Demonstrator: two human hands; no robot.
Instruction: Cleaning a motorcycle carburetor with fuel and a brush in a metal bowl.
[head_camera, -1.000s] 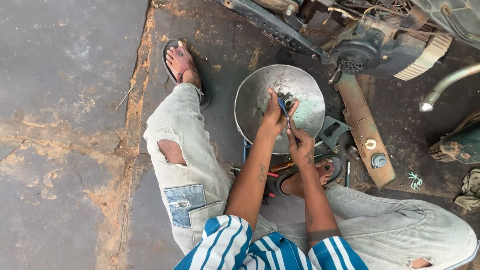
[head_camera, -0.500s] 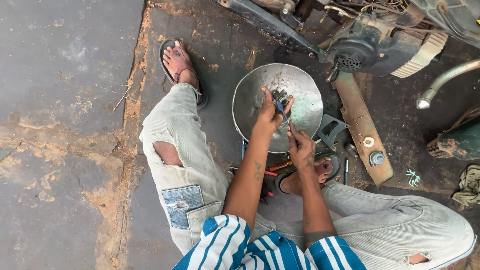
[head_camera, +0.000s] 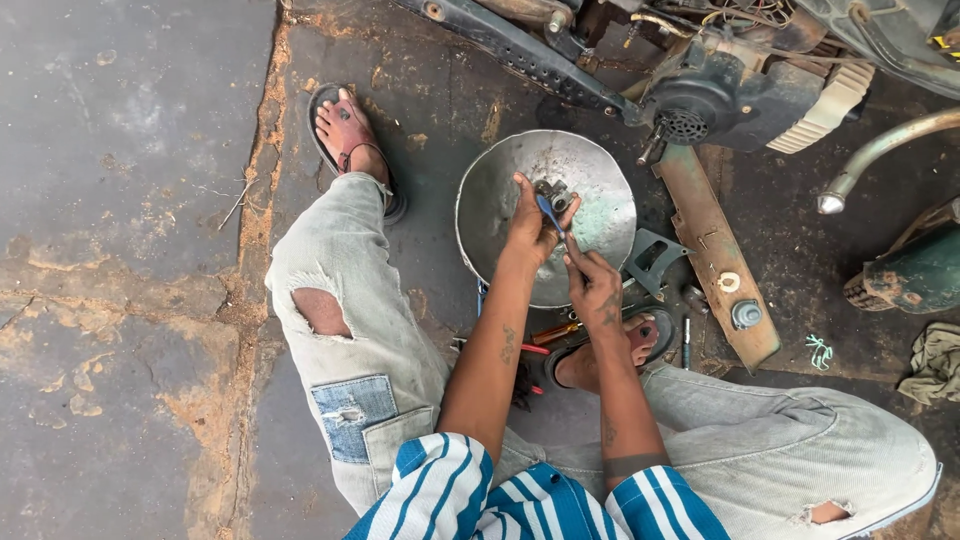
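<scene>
I sit on the ground over a round dented metal bowl (head_camera: 500, 215). My left hand (head_camera: 528, 225) holds a small grey metal engine part (head_camera: 553, 190) above the bowl. My right hand (head_camera: 592, 280) grips a thin tool with a blue handle (head_camera: 550, 212), its tip set against the part. Both hands are close together over the bowl's middle. My forearms run up from striped blue and white sleeves.
A dismantled engine (head_camera: 720, 95) and frame bar (head_camera: 520, 45) lie beyond the bowl. A rusty flat bracket (head_camera: 715, 250) with a nut lies at right, a chrome pipe (head_camera: 880, 160) further right. Screwdrivers (head_camera: 555, 330) rest by my sandalled right foot (head_camera: 610, 350). Cracked concrete spreads left.
My hands have shifted slightly over the bowl as they work the tool against the part. The view has drifted a little; nothing was picked up or let go.
</scene>
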